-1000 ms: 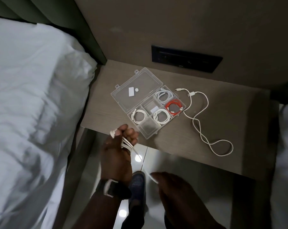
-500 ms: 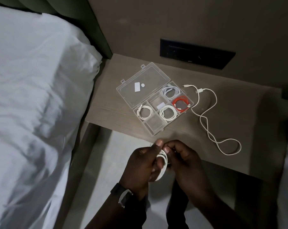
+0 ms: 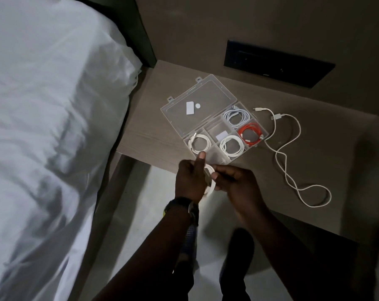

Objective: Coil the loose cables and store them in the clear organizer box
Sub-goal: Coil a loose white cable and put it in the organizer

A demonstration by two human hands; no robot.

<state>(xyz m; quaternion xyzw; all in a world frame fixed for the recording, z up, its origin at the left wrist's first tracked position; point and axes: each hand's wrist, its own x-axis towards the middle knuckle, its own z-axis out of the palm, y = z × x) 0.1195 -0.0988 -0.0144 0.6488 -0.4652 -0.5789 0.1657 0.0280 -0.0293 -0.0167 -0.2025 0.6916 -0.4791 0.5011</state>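
- Since half a second ago my hands have come up from below the near edge of the wooden bedside table [image 3: 162,118] to meet right at that edge, and my left index finger now sticks straight up.
- My left hand [image 3: 189,181] is closed around the small coiled white cable [image 3: 210,179], with a dark watch [image 3: 184,206] on the wrist.
- My right hand [image 3: 236,183] pinches the same coil from the right, thumb and fingertips pressed together on its loops.
- The coil sits between both hands, just near of the clear plastic organizer box [image 3: 214,135], not yet in it.
- The box lies open on the table, its flat lid [image 3: 197,105] folded out to the far left.
- Inside, a white coil [image 3: 199,143] fills the near-left compartment, another white coil [image 3: 232,145] the middle near one, an orange coiled cable [image 3: 250,134] the right one, and a pale grey-white coil [image 3: 237,116] the far-right one.
- My raised finger tip overlaps the near-left compartment's edge in view; I cannot tell whether it touches.
- A long loose white cable [image 3: 288,157] snakes over the table to the right of the box, uncoiled.
- A black wall panel [image 3: 277,61] is set in the far wall, and a white pillow and sheets [image 3: 53,105] fill the left.
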